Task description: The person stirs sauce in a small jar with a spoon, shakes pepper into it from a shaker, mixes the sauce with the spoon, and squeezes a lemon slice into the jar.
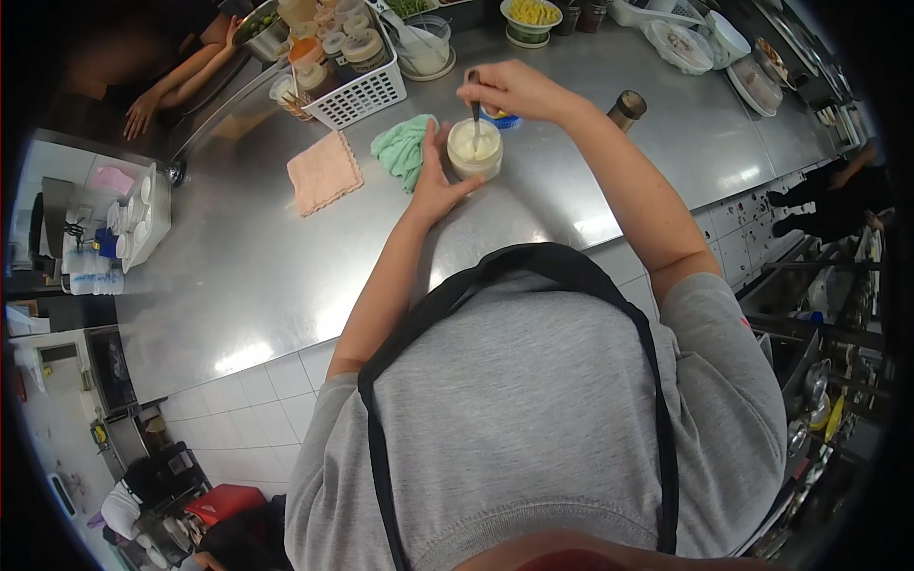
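Observation:
A glass jar (479, 169) of pale, creamy stuff stands on the steel counter in front of me. My left hand (439, 187) is wrapped round the jar's left and near side. Above it, my right hand (519, 89) grips the top of a spoon (476, 111), whose lower end dips into the cream. Just behind the jar, a blue and yellow item (505, 121), perhaps a lid, lies partly hidden. A crumpled green cloth (404, 150) is beside my left hand, and a folded peach cloth (325, 173) lies farther left.
A white basket (364, 101) of bottles stands at the back left. Behind the jar is a bowl of yellow food (530, 15). A pepper-coloured shaker (627, 108) sits right of my forearm. Another person's hand (143, 113) rests at the upper left; bagged containers (679, 46) are at the back right.

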Demonstrator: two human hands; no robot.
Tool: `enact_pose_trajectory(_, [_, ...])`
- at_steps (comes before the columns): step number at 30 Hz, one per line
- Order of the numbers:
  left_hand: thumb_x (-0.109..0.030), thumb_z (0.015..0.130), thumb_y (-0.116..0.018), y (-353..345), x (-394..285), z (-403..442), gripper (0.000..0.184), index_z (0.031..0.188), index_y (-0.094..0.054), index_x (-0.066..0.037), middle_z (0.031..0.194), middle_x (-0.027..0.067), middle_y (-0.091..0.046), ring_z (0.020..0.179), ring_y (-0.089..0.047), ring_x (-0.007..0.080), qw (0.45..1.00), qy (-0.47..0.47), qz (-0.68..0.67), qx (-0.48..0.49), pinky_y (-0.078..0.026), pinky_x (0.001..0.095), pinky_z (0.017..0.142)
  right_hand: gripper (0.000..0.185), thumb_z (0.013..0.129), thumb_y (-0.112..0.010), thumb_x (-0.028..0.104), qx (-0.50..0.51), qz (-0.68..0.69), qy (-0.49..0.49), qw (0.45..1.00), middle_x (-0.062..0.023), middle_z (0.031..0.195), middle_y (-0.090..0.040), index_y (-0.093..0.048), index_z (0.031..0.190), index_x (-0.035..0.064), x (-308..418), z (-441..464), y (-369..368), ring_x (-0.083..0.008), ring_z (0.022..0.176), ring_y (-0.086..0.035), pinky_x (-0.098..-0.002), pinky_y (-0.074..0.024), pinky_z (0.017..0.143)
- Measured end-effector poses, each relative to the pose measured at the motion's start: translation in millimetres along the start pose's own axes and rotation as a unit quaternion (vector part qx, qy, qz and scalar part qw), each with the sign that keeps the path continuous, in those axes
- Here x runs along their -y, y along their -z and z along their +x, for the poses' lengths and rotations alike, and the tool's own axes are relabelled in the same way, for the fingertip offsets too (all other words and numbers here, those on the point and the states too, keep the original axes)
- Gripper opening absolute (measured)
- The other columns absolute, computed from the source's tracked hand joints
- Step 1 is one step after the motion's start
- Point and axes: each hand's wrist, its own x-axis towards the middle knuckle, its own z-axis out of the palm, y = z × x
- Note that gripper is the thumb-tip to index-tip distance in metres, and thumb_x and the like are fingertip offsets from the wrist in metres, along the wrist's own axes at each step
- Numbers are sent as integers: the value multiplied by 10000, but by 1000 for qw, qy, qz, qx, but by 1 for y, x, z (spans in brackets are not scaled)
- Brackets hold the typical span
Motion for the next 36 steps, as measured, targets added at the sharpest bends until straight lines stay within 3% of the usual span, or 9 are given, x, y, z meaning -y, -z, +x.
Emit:
enact_pose_trajectory(6, [-191,547,-889,-25,-18,-1,1315,1425,74,-11,1283,198,-351,1213,-403,292,959,50,263,-91,-332,392,1030,356,899,-563,394,24,-24,-3,999,-13,579,-548,-619,832,49,-7,2,-21,-80,526,-506,-253,-417,503])
enact_pose_trajectory(12, [-142,576,-857,3,-5,2,1277,1435,82,-49,1286,229,-408,1188,-450,318,998,44,38,-1,-329,404,1037,342,903,-559,388,-15,20,-5,1000,-20,577,-567,-631,829,62,6,8,6,-71,519,-493,-253,-383,485])
enact_pose_trajectory(24, [-130,583,-858,5,-4,3,1276,1437,86,-49,1306,220,-418,1216,-438,309,998,52,32,14,-308,403,1055,332,902,-567,386,-34,37,-12,999,19,565,-537,-615,851,61,0,1,-9,-52,508,-464,-228,-365,460])
enact_pose_trajectory(30, [-152,608,-852,8,-5,1,1260,1439,89,-45,1353,231,-382,1266,-395,314,998,48,30,31,-272,408,1080,380,851,-618,413,16,-37,23,999,-43,646,-593,-616,876,34,-22,-7,-13,-143,610,-552,-298,-438,550])
enact_pose_trajectory(32, [-159,615,-850,8,0,1,1257,1438,93,-45,1365,232,-369,1276,-384,314,999,41,14,31,-264,412,1084,627,806,-608,531,88,-138,33,986,-145,882,-652,-553,1155,13,-7,-12,30,-229,736,-628,-372,-484,609])
enact_pose_trajectory(33, [-167,622,-848,9,3,0,1254,1437,98,-45,1376,234,-355,1287,-372,315,999,37,-2,34,-256,417,1089,807,747,-663,553,137,-147,-65,977,-163,998,-636,-436,1284,-5,38,-18,69,-215,829,-634,-334,-506,651])
enact_pose_trajectory(34, [-167,622,-848,9,2,-2,1254,1437,98,-45,1376,234,-355,1287,-372,315,998,42,3,39,-256,417,1089,634,769,-684,478,140,-213,-163,953,-92,829,-607,-561,1119,-36,37,-6,103,-182,719,-579,-321,-453,559])
enact_pose_trajectory(35, [-169,624,-848,9,0,-2,1251,1437,96,-45,1380,234,-350,1289,-369,317,998,44,13,32,-253,421,1091,634,769,-684,478,136,-207,-165,955,-92,829,-607,-561,1119,-36,58,-16,127,-182,719,-579,-321,-453,559])
enact_pose_trajectory(36, [-171,627,-847,9,-1,-1,1248,1437,94,-46,1383,233,-345,1291,-366,320,998,44,22,26,-251,424,1093,469,833,-640,397,-121,-343,-48,930,-51,804,-613,-582,1081,3,89,-32,151,-132,681,-560,-279,-463,570])
